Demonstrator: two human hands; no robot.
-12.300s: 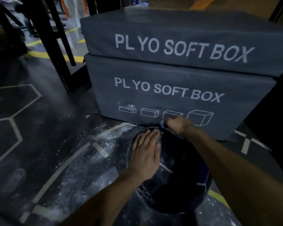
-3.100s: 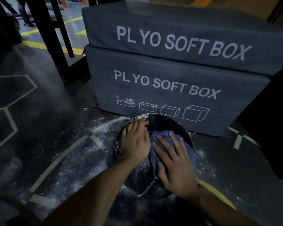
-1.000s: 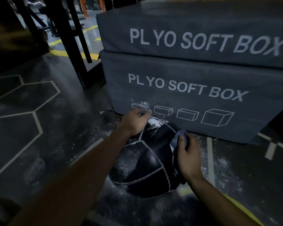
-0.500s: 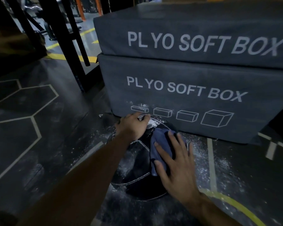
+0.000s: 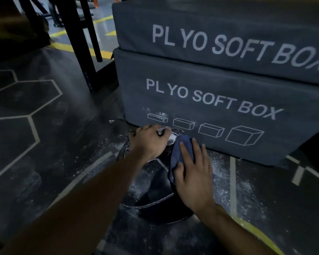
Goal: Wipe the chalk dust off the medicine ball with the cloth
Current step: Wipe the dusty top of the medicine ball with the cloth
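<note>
- Black leather ball (image 5: 155, 201) with white stitched seams sits on the dark floor (image 5: 44, 162), right in front of the lower of two stacked grey boxes (image 5: 219, 100), touching it or very nearly so; I cannot tell which.
- Blue cloth (image 5: 180, 150) lies over the ball's upper right side, bunched along its left edge.
- My right hand (image 5: 193, 173) lies flat on the cloth, fingers straight and slightly spread, pressing it against the ball. Thumb sits at the cloth's left fold.
- My left hand (image 5: 147, 142) rests on the top left of the ball, fingers curved over its far edge toward the box. Whether the fingertips actually clamp the ball I cannot tell; they are hidden past the curve.
- White chalk dust shows on the ball's top between my two hands, and in a fainter patch on the lower left panel.
- More chalk is scattered on the floor to the left and right of the ball, over the pale lines and a yellow line (image 5: 256, 234).
- A chalk smudge marks the lower box near its leftmost box drawing.
- Both boxes read "PL YO SOFT BOX".
- Black frame legs (image 5: 77, 43) stand left of the boxes.
</note>
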